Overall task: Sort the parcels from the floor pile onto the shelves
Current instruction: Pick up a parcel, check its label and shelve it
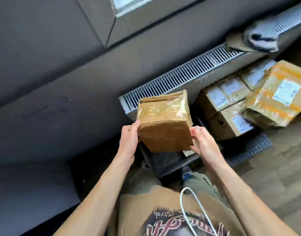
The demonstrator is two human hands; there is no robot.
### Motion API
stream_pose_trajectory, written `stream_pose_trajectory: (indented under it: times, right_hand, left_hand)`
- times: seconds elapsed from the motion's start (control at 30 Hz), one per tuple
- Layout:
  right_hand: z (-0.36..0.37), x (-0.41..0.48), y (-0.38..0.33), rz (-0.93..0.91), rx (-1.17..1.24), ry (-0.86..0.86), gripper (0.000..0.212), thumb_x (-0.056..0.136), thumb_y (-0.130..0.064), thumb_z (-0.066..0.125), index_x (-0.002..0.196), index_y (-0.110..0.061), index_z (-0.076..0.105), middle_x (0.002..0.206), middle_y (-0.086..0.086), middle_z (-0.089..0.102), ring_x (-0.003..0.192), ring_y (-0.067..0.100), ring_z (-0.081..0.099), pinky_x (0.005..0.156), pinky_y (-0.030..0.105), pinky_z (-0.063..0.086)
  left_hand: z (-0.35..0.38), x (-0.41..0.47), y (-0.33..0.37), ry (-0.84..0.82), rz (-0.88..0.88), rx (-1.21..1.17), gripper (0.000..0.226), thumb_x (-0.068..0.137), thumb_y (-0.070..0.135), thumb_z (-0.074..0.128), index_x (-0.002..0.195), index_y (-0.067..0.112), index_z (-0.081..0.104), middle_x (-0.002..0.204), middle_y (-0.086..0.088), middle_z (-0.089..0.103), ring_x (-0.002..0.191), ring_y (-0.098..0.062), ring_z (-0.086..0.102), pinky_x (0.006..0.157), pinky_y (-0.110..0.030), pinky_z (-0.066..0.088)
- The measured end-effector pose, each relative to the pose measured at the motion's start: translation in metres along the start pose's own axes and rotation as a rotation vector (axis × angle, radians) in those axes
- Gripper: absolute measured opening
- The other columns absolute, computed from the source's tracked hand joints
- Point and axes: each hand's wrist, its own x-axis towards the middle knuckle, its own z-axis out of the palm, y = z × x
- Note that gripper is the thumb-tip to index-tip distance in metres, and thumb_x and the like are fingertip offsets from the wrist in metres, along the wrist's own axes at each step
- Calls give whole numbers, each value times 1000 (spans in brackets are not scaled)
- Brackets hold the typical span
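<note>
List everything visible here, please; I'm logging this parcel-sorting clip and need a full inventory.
held parcel: one, brown with clear tape, centre, off the floor
labelled boxes: at least three, brown with white labels, stacked at right beside the radiator
wrapped parcel: one, brown with yellow tape, leaning on those boxes
radiator: one, pale grey, along the wall
cloth: one, grey, on the radiator's top, upper right
mesh shelf: dark, under the boxes; count unclear
cable: one, white, bottom centre
left hand: one, grips the held parcel's left side
right hand: one, grips its right side
</note>
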Motion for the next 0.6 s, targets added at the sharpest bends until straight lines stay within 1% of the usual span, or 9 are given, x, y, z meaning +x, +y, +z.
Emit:
stream_pose_trajectory:
  times: [0.03, 0.1, 0.2, 0.23, 0.33, 0.43, 0.5, 0.57, 0.6]
  right_hand:
    - [1, -4, -4, -7, 9, -6, 31, 111, -39, 40, 109, -22, 65, 107, -11, 70, 106, 3, 64, 108, 46, 47]
    - [0, -9, -14, -7, 14, -21, 37, 109, -47, 42, 111, -20, 68, 110, -5, 72, 112, 12, 66, 106, 47, 49]
    - [-6, -8, -29, -89, -26, -38, 43, 93, -63, 51, 103, -26, 71, 109, -1, 75, 110, 18, 69, 106, 56, 51]
    - [-10, -7, -33, -112, -14, -50, 39, 91, -61, 54, 102, -28, 72, 108, -2, 75, 110, 19, 69, 106, 56, 51]
    - [-19, -4, -42, -144, 19, -102, 18, 92, -33, 58, 97, -28, 74, 105, -4, 76, 107, 16, 69, 107, 51, 52]
    - [-23, -7, -46, -169, 18, -166, 23, 85, -10, 56, 94, -20, 75, 100, 5, 77, 96, 19, 68, 94, 46, 55]
    - [-28, -11, -47, -203, -25, -184, 30, 87, -1, 52, 98, -17, 75, 98, 5, 78, 92, 21, 68, 88, 45, 56]
    - [-35, -14, -52, -253, -65, -204, 35, 89, 5, 51, 103, -15, 76, 107, 1, 79, 100, 16, 72, 98, 47, 57]
    - [-38, -15, -54, -280, -81, -214, 36, 90, 6, 52, 104, -15, 77, 112, -3, 79, 107, 14, 72, 103, 47, 55]
  left_hand:
    - [-1, -10, 3, 42, -4, -39, 51, 90, 66, 55, 114, 24, 73, 116, 6, 75, 114, -12, 67, 103, -42, 50]
    - [0, -30, 7, 91, -5, -160, 38, 93, 56, 57, 115, 28, 71, 119, 6, 73, 115, -12, 64, 96, -37, 49]
    - [6, -56, 9, 87, 9, -304, 23, 102, 35, 53, 96, 22, 71, 104, 3, 75, 103, -13, 62, 88, -34, 46]
    - [7, -65, 10, 86, 17, -347, 22, 102, 33, 53, 93, 22, 70, 101, 2, 74, 103, -14, 62, 90, -36, 45]
    - [13, -81, 5, 115, 25, -455, 19, 98, 38, 58, 105, 23, 67, 114, -3, 74, 114, -20, 63, 96, -43, 46]
    - [20, -95, 4, 156, 32, -546, 36, 93, 54, 64, 112, 24, 65, 113, 1, 77, 109, -20, 70, 88, -45, 53]
    - [21, -98, 7, 156, 1, -630, 50, 92, 65, 59, 120, 26, 70, 112, 0, 79, 104, -22, 75, 79, -40, 57]
    - [20, -101, 9, 183, -30, -689, 58, 92, 70, 54, 121, 24, 73, 112, -3, 79, 103, -25, 75, 77, -42, 60]
    - [18, -102, 12, 193, -41, -685, 63, 90, 74, 54, 123, 23, 73, 114, -5, 79, 105, -28, 75, 81, -48, 61]
